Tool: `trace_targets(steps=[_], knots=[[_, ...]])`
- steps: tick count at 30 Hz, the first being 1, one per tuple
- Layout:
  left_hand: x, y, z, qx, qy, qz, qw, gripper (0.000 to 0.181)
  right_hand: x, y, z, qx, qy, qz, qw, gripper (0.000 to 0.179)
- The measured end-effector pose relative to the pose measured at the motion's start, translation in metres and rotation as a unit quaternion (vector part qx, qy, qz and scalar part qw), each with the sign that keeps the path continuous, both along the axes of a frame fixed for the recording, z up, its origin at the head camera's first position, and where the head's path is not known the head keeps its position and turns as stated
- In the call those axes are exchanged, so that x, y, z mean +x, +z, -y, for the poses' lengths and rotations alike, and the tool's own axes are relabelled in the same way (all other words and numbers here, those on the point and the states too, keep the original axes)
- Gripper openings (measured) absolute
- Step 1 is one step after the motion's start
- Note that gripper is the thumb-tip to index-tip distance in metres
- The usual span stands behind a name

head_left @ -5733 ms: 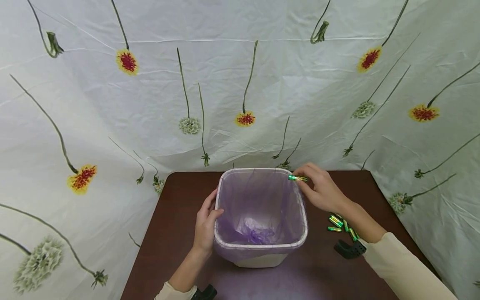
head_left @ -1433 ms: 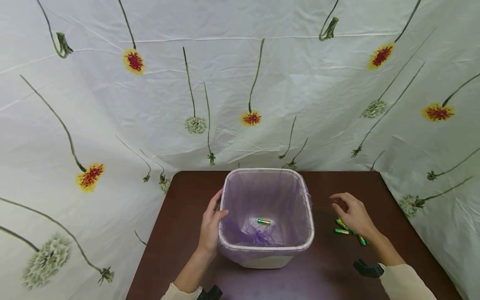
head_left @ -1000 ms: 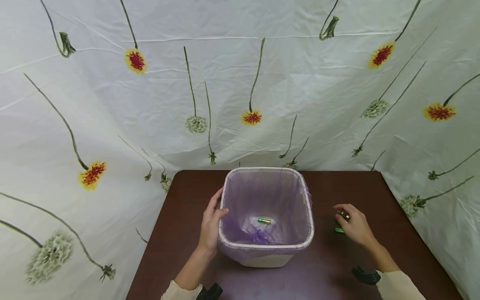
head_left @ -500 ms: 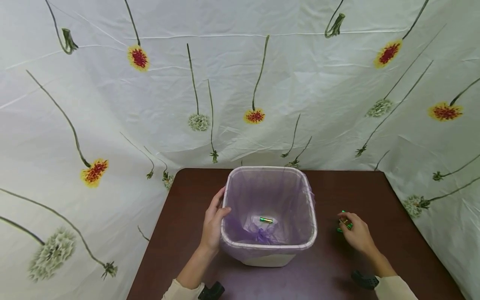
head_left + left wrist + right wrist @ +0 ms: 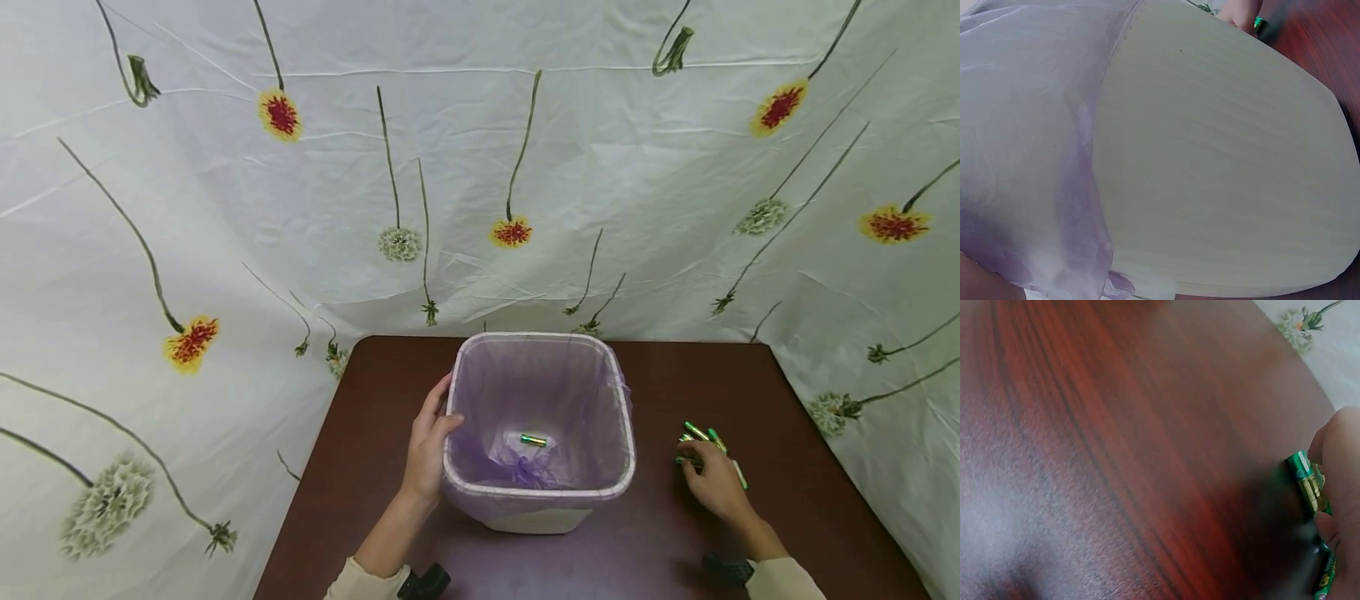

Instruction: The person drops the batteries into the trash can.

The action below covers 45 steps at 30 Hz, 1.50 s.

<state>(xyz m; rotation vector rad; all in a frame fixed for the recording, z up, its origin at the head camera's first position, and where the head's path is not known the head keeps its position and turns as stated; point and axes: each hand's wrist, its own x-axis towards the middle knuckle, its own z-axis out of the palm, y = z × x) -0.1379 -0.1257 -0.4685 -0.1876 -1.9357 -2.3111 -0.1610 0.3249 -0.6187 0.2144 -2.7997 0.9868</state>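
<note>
My left hand (image 5: 429,446) grips the left rim of a pale waste bin (image 5: 540,493), thumb over the edge and fingers outside. A thin purple bag (image 5: 487,392) lines the bin, and one green-and-gold battery (image 5: 533,440) lies at its bottom. The left wrist view shows the bin's side wall (image 5: 1222,162) close up. On the table, my right hand (image 5: 712,483) is low among several batteries (image 5: 696,431), thumb and fingers curled about one battery (image 5: 1305,478). How firmly it is pinched is partly hidden by the fingers. Another battery (image 5: 1325,578) lies beside the thumb.
The dark reddish-brown table (image 5: 660,375) carries the bin left of the loose batteries. A white flower-printed sheet (image 5: 465,167) hangs behind the table and along its sides. Black wrist devices (image 5: 425,582) sit at both cuffs.
A battery once held over the bin now lies inside it. My right hand has come back to the batteries on the table and lowered among them. My left hand keeps its grip.
</note>
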Motion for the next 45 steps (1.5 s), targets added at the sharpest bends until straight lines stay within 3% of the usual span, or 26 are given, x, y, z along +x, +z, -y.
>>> trace_targets(steps=[7,18,26,30,38,45], knots=[[0.000,-0.001,0.001,0.000,0.002,0.005,1.0000,0.061,0.001,-0.007,-0.003,0.011,0.007,0.007,0.9999,0.025],[0.000,0.000,0.000,0.004,-0.001,-0.002,1.0000,0.061,-0.002,-0.009,-0.004,0.047,0.025,-0.026,0.9982,0.023],[0.001,-0.002,0.000,0.007,-0.006,-0.005,0.9999,0.061,-0.005,-0.008,-0.001,0.067,0.041,-0.096,0.9922,0.023],[0.000,-0.002,0.001,0.005,-0.007,-0.008,0.9999,0.061,-0.009,-0.004,-0.002,0.072,0.050,-0.118,0.9891,0.024],[-0.001,-0.002,0.000,0.000,-0.005,-0.004,1.0000,0.061,-0.013,0.010,-0.005,0.032,0.058,-0.113,0.9914,0.022],[0.000,-0.001,0.000,0.006,-0.005,0.004,1.0000,0.062,-0.014,0.024,-0.005,0.035,0.055,-0.122,0.9904,0.023]])
